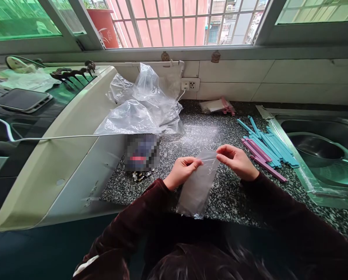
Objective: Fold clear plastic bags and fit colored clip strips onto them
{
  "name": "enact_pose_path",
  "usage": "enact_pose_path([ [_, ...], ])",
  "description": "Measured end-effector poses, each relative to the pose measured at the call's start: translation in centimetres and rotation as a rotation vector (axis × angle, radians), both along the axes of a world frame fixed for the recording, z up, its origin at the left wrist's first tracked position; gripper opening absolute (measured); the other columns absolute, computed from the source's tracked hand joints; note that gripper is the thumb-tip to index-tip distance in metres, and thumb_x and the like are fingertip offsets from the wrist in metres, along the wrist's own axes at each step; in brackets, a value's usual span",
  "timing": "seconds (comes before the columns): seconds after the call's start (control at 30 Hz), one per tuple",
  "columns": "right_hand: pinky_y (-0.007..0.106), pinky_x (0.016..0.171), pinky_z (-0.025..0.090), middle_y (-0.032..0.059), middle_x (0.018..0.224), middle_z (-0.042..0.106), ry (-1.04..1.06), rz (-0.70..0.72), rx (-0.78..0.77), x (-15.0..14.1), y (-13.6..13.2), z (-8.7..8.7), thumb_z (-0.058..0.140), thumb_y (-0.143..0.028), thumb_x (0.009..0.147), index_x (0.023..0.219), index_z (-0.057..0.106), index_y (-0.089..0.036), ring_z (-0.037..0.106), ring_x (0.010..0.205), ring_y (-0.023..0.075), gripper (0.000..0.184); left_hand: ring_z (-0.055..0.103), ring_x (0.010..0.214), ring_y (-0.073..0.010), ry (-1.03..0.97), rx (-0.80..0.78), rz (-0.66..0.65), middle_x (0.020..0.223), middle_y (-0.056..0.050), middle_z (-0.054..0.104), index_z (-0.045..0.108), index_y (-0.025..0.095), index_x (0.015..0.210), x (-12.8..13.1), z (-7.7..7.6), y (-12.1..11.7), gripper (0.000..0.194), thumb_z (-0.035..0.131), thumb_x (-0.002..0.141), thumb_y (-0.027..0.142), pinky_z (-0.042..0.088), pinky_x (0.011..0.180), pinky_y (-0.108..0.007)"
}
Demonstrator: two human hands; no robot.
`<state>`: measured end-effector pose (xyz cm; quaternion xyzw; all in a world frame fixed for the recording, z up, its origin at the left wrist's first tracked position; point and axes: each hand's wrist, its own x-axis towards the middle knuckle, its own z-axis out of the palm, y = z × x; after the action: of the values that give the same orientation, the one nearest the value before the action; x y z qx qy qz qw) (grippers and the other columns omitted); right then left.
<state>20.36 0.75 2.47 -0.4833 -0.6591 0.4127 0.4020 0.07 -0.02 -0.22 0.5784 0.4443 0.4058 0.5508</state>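
Note:
A small clear plastic bag (197, 186) hangs tilted between my hands, its lower end near the counter's front edge. My left hand (183, 170) pinches the bag's upper left side between thumb and fingers. At the upper right corner, my right hand (235, 159) is closed on the same bag. Its inside looks flat, with no contents that I can make out. Beyond my right hand lies a loose pile of flat blue strips (274, 146), with several pink strips (257, 151) at its near left side.
Large crumpled plastic bags (147, 105) lie at the back left, beside a blurred dark object (141, 151). A packet with pink strips (217, 105) rests by the wall below the socket (190, 84). The sink (334, 186) is right, the appliance (83, 155) left; a white cable (60, 138) crosses it.

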Motion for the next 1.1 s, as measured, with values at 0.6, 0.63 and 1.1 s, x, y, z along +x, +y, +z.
enact_pose_path([
  [0.6,0.027,0.059,0.042,0.0011,0.063,0.060,-0.067,0.026,0.062,-0.2,-0.1,0.3,0.062,-0.048,0.073,0.065,0.061,-0.016,0.051,0.060,0.0112,0.032,0.043,0.053,-0.0085,-0.027,-0.074,-0.110,0.057,-0.001,0.058,0.068,0.010,0.065,0.9,-0.1,0.0,0.048,0.068,0.062,0.059,0.034,0.050,-0.021],
  [0.63,0.027,0.059,0.042,0.0011,0.063,0.060,-0.064,0.017,0.060,0.0,0.0,0.3,0.063,-0.048,0.072,0.065,0.060,-0.016,0.050,0.060,0.0112,0.033,0.041,0.051,-0.0079,-0.027,-0.080,-0.133,0.054,0.000,0.056,0.066,0.011,0.063,1.1,-0.1,0.1,0.049,0.067,0.062,0.059,0.032,0.050,-0.021],
  [1.1,0.031,0.071,0.049,0.0041,0.078,0.067,-0.075,0.015,0.009,0.5,0.5,0.7,0.065,-0.041,0.069,0.077,0.064,-0.017,0.059,0.073,0.0150,0.026,0.033,0.047,-0.0067,0.063,-0.163,-0.305,0.048,0.002,0.046,0.068,0.010,0.063,2.2,-0.3,0.3,0.051,0.064,0.063,0.061,0.022,0.046,-0.022],
])
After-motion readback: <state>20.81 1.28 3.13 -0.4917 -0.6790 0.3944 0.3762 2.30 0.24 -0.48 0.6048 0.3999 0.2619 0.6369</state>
